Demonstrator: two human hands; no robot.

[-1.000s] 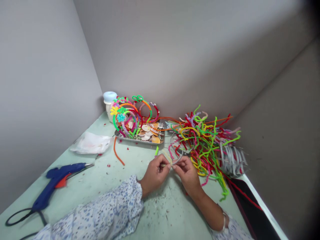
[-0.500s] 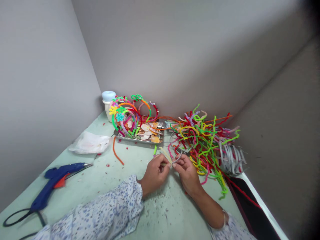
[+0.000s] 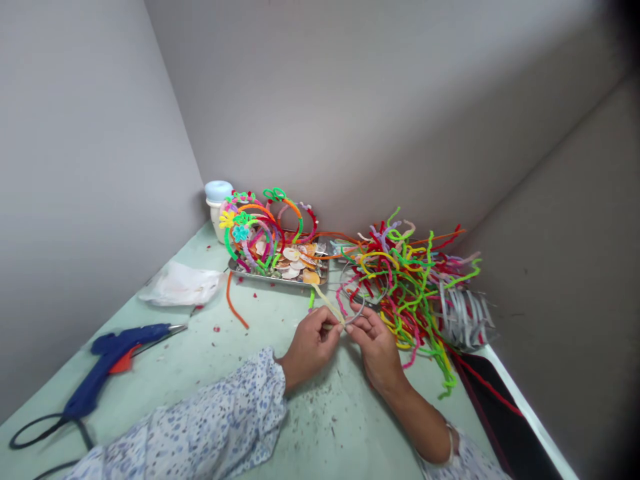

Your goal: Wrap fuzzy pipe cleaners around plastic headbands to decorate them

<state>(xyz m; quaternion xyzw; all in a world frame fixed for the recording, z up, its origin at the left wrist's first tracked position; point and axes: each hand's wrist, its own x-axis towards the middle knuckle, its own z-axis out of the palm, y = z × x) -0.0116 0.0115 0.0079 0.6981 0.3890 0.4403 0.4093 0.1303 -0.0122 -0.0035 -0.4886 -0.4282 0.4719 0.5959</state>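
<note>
No readable text

We can read no words, brands, numbers or signs in this view. Checked: glue gun (image 3: 104, 363), jar (image 3: 215, 215), bag (image 3: 181, 287), tray (image 3: 280, 281); we make out no lettering on any. Fine print on the gun or the bag would be too small or blurred for us to tell.

My table's (image 3: 185, 363) pale green, with dark specks scattered around the bottom middle. Blue glue gun (image 3: 103, 367) is lying lower left, with a white plastic packet (image 3: 183, 285) above it and a bent orange pipe cleaner (image 3: 231, 303) centre-left. Metal tray (image 3: 273, 280) sits mid-frame, white jar (image 3: 215, 212) behind its left end. Multicoloured pipe cleaner heap (image 3: 407, 287) right of centre. Black flat thing (image 3: 505, 433) lower right, honestly can't tell what it is.
</note>
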